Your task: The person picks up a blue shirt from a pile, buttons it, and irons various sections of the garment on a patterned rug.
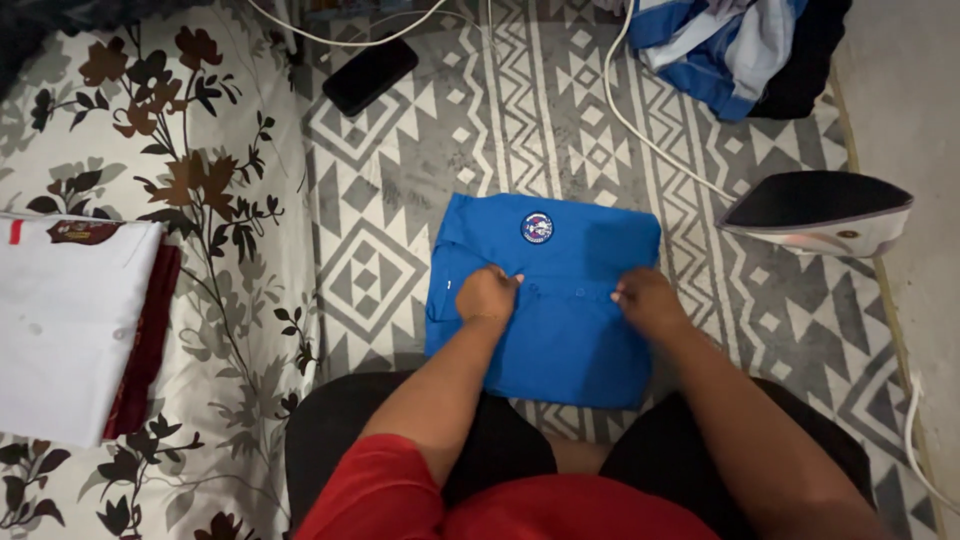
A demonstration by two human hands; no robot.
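Blue shirt (560, 320), folded into a rough rectangle, lying flat at centre frame on a grey-and-white geometric patterned mat (400, 200); round badge (537, 227) showing near its upper edge, row of small buttons running across its middle. Left hand (487, 295) pressed on the shirt's left half, fingers curled inward into a loose fist, tips pinching or gathering the cloth along the button line; exact grip hidden beneath the knuckles. Right hand (648, 298) resting on the shirt's right half, fingers bent and closed down onto the fabric, thumb side toward centre; hard to tell whether cloth is actually caught between fingertips. Both hands well apart, each near the midline of the garment. Forearms reaching up from lower frame, over black shorts (330, 440) and a red top (480, 500).

Right of the shirt, near the right edge of the frame: clothes iron (815, 212), tipped on its side with the dark soleplate facing up, white cord (640, 120) trailing toward upper centre. Upper right: heap of blue, white and dark clothing (740, 50). Upper centre-left: black phone (370, 72) lying face down on the mat. Left side: floral-printed bedding (200, 200), bearing a stack of folded garments, white one (65, 330) uppermost over a dark red one (150, 330).
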